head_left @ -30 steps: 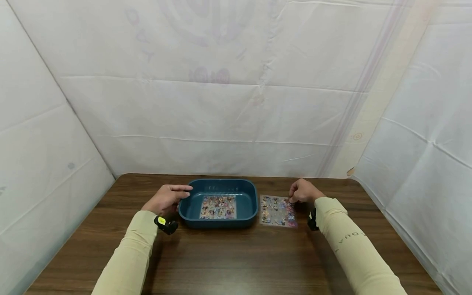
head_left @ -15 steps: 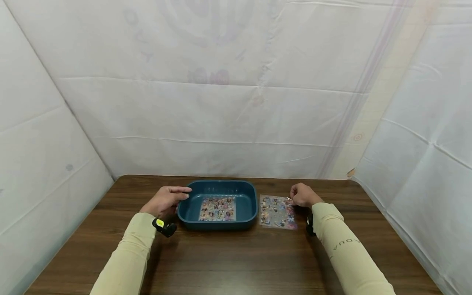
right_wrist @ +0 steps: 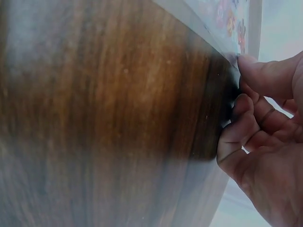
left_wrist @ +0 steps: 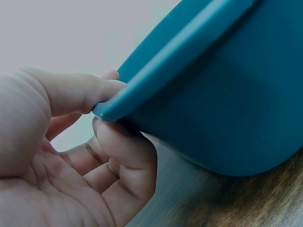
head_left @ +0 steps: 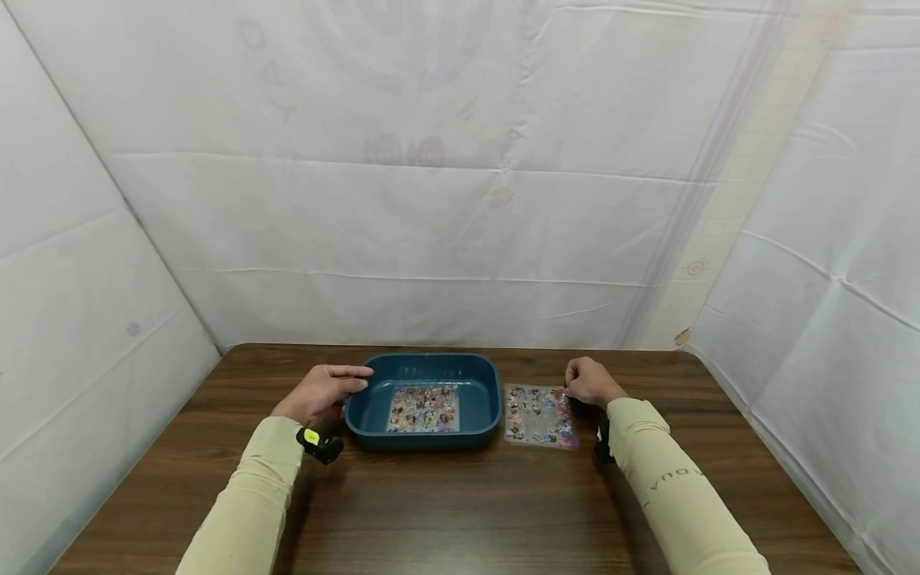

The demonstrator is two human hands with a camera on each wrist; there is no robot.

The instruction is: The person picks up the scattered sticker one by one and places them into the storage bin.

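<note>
A dark teal plastic tub (head_left: 424,441) stands on the wooden table. My left hand (head_left: 322,393) grips its left rim; in the left wrist view the thumb lies over the rim (left_wrist: 156,71) and curled fingers sit under it. Flat on the tub's floor lies a clear sticker sheet (head_left: 424,409) with small colourful figures. A second sticker sheet (head_left: 535,415) lies to the right of the tub. Its far right corner is pinched by my right hand (head_left: 592,382); the right wrist view shows thumb and forefinger at the sheet's edge (right_wrist: 208,35), other fingers curled.
The brown wood-grain table (head_left: 460,511) reaches back to a white cloth wall (head_left: 431,239). More white cloth hangs at left and right. Black camera straps sit on both wrists, over pale yellow sleeves.
The right hand stays at the corner of the loose sticker sheet, which shifts only slightly. The left hand keeps its hold on the tub. The head view tilts a little.
</note>
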